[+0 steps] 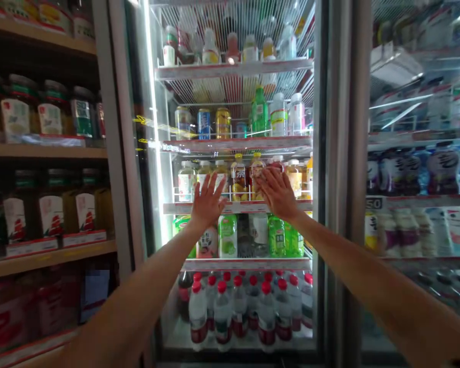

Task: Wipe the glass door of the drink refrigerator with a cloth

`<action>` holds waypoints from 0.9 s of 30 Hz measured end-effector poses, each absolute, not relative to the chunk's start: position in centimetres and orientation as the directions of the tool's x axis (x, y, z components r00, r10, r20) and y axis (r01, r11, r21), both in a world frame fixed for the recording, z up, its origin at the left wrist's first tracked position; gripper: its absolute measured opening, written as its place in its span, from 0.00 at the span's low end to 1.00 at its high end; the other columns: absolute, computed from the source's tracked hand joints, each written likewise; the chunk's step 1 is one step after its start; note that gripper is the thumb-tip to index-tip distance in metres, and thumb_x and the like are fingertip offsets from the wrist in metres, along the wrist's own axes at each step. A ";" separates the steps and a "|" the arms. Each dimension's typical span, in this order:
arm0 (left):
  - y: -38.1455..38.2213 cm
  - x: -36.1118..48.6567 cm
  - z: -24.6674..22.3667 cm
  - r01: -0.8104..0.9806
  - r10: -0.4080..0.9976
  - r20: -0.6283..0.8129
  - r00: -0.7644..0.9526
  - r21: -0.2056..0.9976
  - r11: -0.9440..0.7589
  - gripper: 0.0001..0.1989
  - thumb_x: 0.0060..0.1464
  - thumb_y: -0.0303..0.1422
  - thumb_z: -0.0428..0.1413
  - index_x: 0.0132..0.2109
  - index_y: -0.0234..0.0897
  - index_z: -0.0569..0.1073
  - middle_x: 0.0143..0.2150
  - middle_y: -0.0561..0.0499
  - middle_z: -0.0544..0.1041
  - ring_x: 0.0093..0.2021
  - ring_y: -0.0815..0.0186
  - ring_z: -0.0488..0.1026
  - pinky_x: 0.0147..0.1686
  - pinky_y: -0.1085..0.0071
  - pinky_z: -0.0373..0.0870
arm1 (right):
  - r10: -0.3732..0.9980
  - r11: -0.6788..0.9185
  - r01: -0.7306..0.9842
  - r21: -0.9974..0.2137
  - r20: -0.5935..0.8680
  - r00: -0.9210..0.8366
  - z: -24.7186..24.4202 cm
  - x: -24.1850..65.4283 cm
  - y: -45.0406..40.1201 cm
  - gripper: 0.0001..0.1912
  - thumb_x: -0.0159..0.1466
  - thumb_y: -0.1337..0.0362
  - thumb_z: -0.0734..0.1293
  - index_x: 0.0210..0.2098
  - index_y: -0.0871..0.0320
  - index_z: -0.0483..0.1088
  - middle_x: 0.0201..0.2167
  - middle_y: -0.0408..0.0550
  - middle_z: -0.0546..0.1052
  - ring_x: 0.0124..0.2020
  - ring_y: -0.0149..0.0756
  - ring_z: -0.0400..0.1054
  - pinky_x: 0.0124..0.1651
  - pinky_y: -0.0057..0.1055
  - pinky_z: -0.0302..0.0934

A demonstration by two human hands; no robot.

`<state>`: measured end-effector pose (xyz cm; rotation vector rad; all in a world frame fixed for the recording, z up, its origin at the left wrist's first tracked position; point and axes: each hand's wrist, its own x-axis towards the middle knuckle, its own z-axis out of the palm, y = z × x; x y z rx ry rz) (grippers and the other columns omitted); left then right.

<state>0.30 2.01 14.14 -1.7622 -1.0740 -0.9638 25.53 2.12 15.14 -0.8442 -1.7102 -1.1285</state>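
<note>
Both arms reach forward into the view, toward a lit drinks fridge. My left hand is open with its fingers spread, in front of pale-labelled bottles on the middle shelf. Higher and to the right, my right hand has its fingers stretched out, closer together than the left's. It overlaps a dark drink bottle with a yellow cap; whether it touches the bottle I cannot tell. A similar yellow-capped bottle stands between the hands. I see nothing held in either hand.
Below are green drink packs, a green-labelled bottle and several red-capped water bottles. Cans and a green bottle stand above. Left are wooden shelves with jars; another fridge section is right.
</note>
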 end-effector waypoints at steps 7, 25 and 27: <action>1.1 -4.9 17.3 0.991 0.311 0.950 -0.012 0.053 -0.124 0.30 0.58 0.41 0.44 0.63 0.31 0.53 0.66 0.36 0.49 0.66 0.51 0.46 0.59 0.46 0.50 | -0.073 0.322 0.947 -0.024 0.996 0.050 22.1 25.7 3.7 0.25 0.65 0.61 0.53 0.62 0.54 0.54 0.64 0.52 0.53 0.65 0.53 0.42 0.60 0.59 0.41; -0.5 -6.0 17.3 0.996 0.456 0.887 0.072 -0.090 0.018 0.28 0.58 0.34 0.42 0.64 0.32 0.51 0.68 0.41 0.46 0.67 0.56 0.44 0.59 0.52 0.53 | -0.008 0.298 0.907 0.299 0.950 -0.311 22.5 19.5 3.3 0.23 0.64 0.64 0.56 0.59 0.57 0.59 0.64 0.51 0.55 0.65 0.47 0.42 0.62 0.52 0.42; -0.6 -5.8 17.4 0.996 0.449 0.890 0.073 -0.091 0.018 0.27 0.58 0.35 0.42 0.64 0.32 0.52 0.67 0.40 0.47 0.66 0.55 0.45 0.59 0.51 0.53 | -0.011 0.325 0.792 0.516 0.840 -0.543 20.2 17.9 2.9 0.22 0.64 0.64 0.56 0.58 0.55 0.60 0.63 0.48 0.57 0.65 0.46 0.43 0.63 0.50 0.41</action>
